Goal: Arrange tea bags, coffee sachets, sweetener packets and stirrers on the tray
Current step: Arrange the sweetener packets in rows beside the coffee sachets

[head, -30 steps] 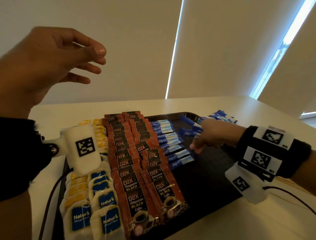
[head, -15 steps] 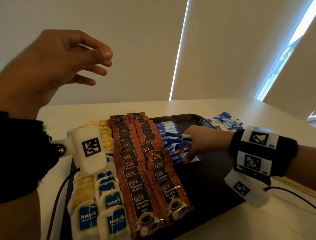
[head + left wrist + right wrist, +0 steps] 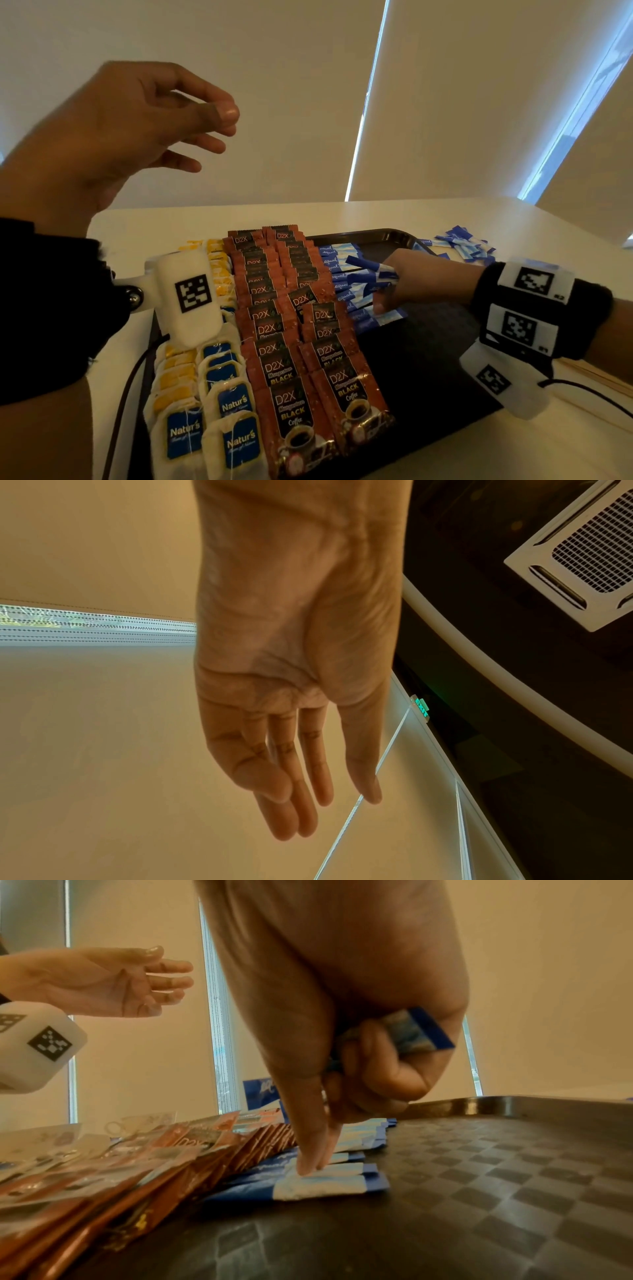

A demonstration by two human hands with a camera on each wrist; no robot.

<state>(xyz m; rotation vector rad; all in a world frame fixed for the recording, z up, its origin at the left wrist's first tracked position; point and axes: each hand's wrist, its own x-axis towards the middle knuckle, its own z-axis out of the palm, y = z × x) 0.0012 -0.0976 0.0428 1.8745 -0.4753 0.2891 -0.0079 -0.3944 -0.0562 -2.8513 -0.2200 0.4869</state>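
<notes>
The head view looks forward and down over the tray (image 3: 383, 236). The left wrist view faces upward toward the ceiling. The right wrist view sits low and close above the tray (image 3: 514, 1104), sharing it with the head view.

Tray (image 3: 428, 370) right half bare; coffee sachets (image 3: 294, 342) crowd left, seemingly.

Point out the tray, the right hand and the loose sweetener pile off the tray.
tray (image 3: 383, 236), head view, far rim.
right hand (image 3: 421, 277), head view, back of hand.
sweetener pile (image 3: 459, 241), head view, middle of the heap on the table.
</notes>
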